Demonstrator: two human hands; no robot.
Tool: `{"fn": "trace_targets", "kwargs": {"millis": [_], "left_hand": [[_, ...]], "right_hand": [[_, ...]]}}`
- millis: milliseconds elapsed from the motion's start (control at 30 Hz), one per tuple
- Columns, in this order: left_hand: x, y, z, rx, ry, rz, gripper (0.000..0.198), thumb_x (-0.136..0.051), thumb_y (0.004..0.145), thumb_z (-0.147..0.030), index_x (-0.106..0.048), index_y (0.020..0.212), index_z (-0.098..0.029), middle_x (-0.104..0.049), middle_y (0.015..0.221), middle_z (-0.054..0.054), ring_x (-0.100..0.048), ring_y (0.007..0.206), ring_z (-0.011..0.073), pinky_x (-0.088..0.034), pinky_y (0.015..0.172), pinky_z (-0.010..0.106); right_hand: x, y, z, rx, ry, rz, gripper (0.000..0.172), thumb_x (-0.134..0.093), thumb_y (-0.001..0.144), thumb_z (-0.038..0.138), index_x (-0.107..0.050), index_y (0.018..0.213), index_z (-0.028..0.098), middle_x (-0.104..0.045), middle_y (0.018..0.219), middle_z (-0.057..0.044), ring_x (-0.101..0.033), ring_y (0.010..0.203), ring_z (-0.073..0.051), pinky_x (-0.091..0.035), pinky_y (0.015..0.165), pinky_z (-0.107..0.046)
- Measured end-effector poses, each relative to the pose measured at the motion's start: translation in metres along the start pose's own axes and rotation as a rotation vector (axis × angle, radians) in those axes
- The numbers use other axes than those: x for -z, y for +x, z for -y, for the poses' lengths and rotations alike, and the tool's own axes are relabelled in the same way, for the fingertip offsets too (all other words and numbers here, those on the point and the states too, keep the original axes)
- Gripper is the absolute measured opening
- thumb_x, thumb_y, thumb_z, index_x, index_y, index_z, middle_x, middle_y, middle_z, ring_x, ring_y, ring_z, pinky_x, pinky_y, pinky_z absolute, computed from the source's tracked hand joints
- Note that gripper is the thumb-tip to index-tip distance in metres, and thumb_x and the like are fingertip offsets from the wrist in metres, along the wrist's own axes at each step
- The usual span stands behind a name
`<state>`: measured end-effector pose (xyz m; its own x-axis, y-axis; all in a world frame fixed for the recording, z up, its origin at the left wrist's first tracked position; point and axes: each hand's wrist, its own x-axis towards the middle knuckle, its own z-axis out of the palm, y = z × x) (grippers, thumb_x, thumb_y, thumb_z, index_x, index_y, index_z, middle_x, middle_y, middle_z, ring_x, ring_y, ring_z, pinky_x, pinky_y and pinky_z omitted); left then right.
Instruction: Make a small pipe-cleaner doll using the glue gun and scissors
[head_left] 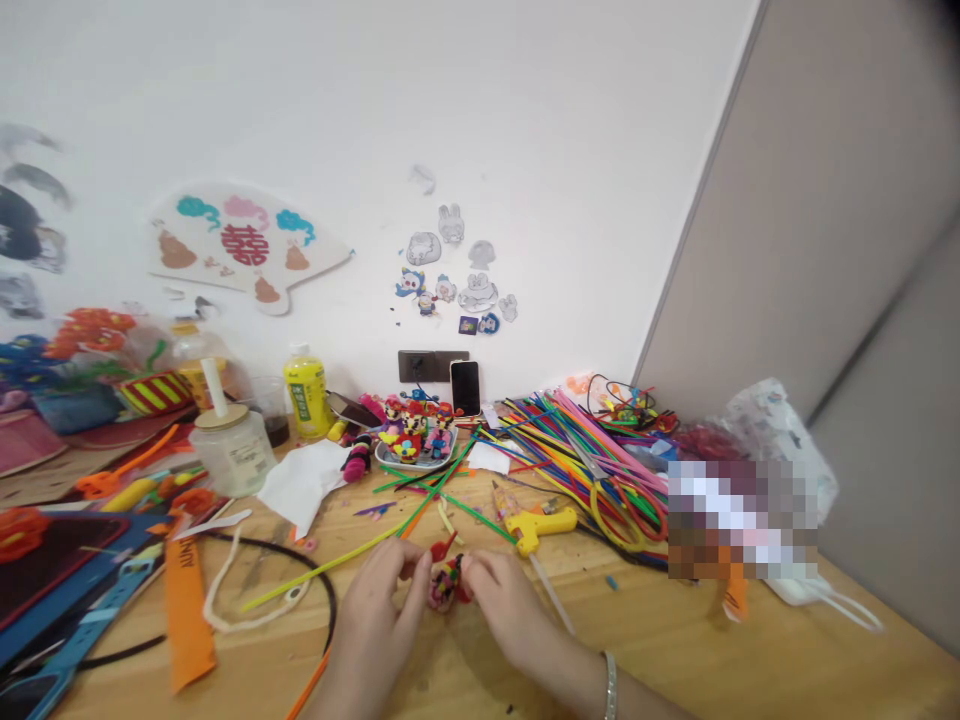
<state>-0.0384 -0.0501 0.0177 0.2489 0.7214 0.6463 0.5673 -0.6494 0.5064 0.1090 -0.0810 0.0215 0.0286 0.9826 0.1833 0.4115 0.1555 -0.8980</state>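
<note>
Both hands, left [382, 600] and right [499, 595], pinched a small red-and-multicoloured pipe-cleaner figure [448, 582] between their fingertips, low over the wooden counter [675, 650] (yellow glue gun [538, 527] just behind).

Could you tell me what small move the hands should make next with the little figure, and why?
Probably press the loose red piece down onto the figure: both hands, left and right, pinch it, and the piece sticks up.
</note>
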Motion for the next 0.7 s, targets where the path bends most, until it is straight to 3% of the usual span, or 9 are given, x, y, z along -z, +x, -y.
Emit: {"fn": "trace_targets", "kwargs": {"millis": [267, 500, 700], "left_hand": [[-0.001, -0.001, 0.001, 0.045, -0.031, 0.005, 0.024, -0.043, 0.086, -0.032, -0.049, 0.064, -0.022, -0.052, 0.056, -0.003, -0.050, 0.052, 0.0151, -0.040, 0.053, 0.024], [0.001, 0.002, -0.005, 0.138, -0.112, 0.057, 0.026, -0.040, 0.085, -0.035, -0.050, 0.065, -0.022, -0.054, 0.055, -0.002, -0.052, 0.051, 0.0153, -0.042, 0.049, 0.023], [0.002, 0.003, -0.009, 0.099, -0.073, 0.144, 0.028, -0.037, 0.087, -0.034, -0.048, 0.064, -0.022, -0.056, 0.056, -0.002, -0.053, 0.052, 0.0160, -0.044, 0.052, 0.024]], "right_hand": [[0.000, 0.007, -0.008, -0.046, 0.123, -0.066, 0.035, -0.043, 0.083, 0.040, -0.050, 0.058, 0.018, -0.043, 0.053, 0.003, -0.041, 0.052, -0.012, -0.035, 0.050, -0.024], [0.007, 0.016, -0.006, -0.086, 0.345, -0.122, 0.024, -0.059, 0.070, 0.039, -0.053, 0.072, 0.016, -0.043, 0.056, 0.005, -0.041, 0.053, -0.011, -0.035, 0.050, -0.023], [0.014, 0.020, -0.007, -0.079, 0.218, -0.151, 0.018, -0.053, 0.072, 0.034, -0.055, 0.072, 0.016, -0.055, 0.064, 0.000, -0.053, 0.064, -0.017, -0.042, 0.059, -0.026]]}}
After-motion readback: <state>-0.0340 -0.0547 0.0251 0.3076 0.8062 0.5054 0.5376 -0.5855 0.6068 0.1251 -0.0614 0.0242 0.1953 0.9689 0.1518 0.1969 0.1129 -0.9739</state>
